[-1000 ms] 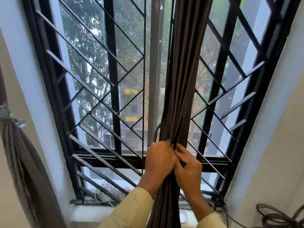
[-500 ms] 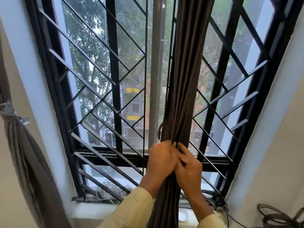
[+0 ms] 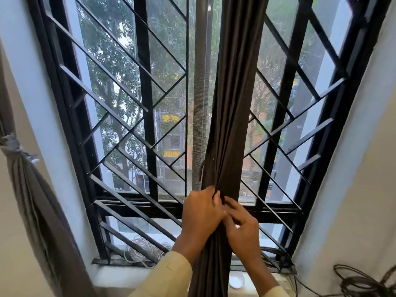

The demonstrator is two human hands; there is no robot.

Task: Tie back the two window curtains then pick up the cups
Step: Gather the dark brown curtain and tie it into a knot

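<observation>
Dark curtain (image 3: 227, 125) | left hand (image 3: 201, 213), right hand (image 3: 242, 230) grip it | left fingertips hidden | bottom cut off

The right hand (image 3: 243, 231) has loosened and spread its fingers on the dark curtain (image 3: 232, 103).

The white window sill (image 3: 120, 275) carries a coil of pale cord (image 3: 143, 251) near its left end, a small white cup-like vessel (image 3: 236, 279) right of middle, and dark cables (image 3: 276, 257) at its right end.
</observation>
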